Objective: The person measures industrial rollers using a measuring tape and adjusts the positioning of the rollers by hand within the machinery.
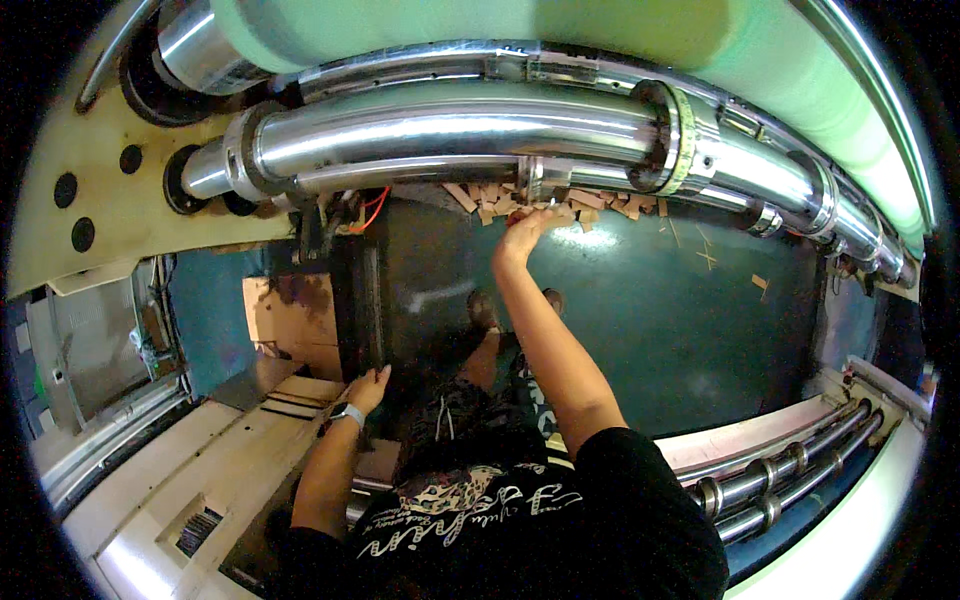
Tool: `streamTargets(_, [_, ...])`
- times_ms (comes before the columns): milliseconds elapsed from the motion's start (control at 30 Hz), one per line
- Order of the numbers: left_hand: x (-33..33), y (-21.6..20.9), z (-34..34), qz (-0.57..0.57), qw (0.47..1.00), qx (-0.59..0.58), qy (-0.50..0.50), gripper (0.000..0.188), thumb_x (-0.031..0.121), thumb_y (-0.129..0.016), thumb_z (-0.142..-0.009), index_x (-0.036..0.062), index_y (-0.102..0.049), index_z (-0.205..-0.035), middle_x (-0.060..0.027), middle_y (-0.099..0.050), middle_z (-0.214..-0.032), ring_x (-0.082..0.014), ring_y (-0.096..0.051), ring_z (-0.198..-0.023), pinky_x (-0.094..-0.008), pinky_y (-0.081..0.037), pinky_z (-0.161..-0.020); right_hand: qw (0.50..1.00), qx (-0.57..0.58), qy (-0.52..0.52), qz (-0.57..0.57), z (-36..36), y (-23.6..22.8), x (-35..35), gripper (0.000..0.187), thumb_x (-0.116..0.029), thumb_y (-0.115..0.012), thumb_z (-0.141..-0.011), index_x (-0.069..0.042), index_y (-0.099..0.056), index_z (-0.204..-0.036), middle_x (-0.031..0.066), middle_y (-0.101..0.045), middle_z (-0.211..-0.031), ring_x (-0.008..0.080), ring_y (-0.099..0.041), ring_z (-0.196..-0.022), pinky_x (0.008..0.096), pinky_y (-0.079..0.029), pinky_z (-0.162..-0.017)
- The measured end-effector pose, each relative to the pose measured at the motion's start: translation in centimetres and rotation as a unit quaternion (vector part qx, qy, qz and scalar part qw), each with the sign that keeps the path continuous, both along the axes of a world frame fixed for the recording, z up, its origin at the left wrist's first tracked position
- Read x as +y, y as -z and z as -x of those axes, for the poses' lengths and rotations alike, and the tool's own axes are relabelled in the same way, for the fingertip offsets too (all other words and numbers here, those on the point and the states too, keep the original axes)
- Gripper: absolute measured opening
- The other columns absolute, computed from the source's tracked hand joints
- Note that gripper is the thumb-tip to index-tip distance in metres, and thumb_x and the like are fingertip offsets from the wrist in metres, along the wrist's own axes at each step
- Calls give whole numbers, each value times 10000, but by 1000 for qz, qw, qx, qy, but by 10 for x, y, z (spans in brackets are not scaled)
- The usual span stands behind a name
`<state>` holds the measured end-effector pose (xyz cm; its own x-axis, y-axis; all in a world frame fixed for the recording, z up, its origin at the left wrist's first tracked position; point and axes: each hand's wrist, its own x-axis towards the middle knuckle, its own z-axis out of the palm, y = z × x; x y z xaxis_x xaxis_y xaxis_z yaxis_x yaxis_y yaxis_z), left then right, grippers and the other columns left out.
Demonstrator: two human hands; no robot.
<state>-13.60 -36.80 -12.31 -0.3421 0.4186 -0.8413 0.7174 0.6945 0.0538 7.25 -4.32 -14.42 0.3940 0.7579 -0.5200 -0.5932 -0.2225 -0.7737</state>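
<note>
My right hand (522, 238) reaches forward to the underside of a metal collar (543, 180) on a thin shaft (410, 173). Its fingers are bent and partly hidden there; whatever they hold cannot be made out. Just above that shaft runs a thick polished roller (460, 128) with a ring flange (663, 138) toward its right end. Lower on the left, my left hand (370, 389) hangs beside a pale machine cover (290, 405), its fingers loosely extended with nothing in them. A watch (348, 413) is on that wrist.
A large pale-green roll (640, 35) spans the far side. Scraps of brown cardboard (590, 205) lie on the dark green floor (690, 320) beneath the shaft. A cardboard sheet (292, 318) lies at left. More metal shafts with collars (790, 470) run along the near right.
</note>
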Motion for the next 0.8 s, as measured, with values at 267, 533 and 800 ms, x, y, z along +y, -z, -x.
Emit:
streamTargets(267, [45, -26, -11, -11, 1000, -17, -3, 641, 532, -317, -843, -28, -459, -1120, -238, -524, -1055, -379, -493, -978, -434, -388, -835, 819, -473, -277, -169, -59, -5, -18, 143, -132, -443, -865, 5, -470, -833, 184, -483, -827, 339, -471, -778, 367, -390, -703])
streamTargets(533, [91, -24, -63, -60, 990, -131, -4, 476, 432, -429, -847, -22, -522, -955, -184, -587, -844, -298, -584, -715, -393, -426, -686, 738, -489, -416, -208, -99, 5, 2, 222, -229, -504, -841, -31, -603, -829, 183, -563, -671, 372, -542, -658, 412, -423, -569])
streamTargets(800, [163, -56, -137, -146, 973, -172, 57, 383, 368, -487, -835, -9, -540, -878, -132, -579, -687, -247, -568, -636, -358, -428, -627, 619, -429, -573, -322, -111, 6, -22, 174, -145, -455, -857, -17, -565, -898, 133, -612, -784, 253, -604, -733, 337, -471, -653])
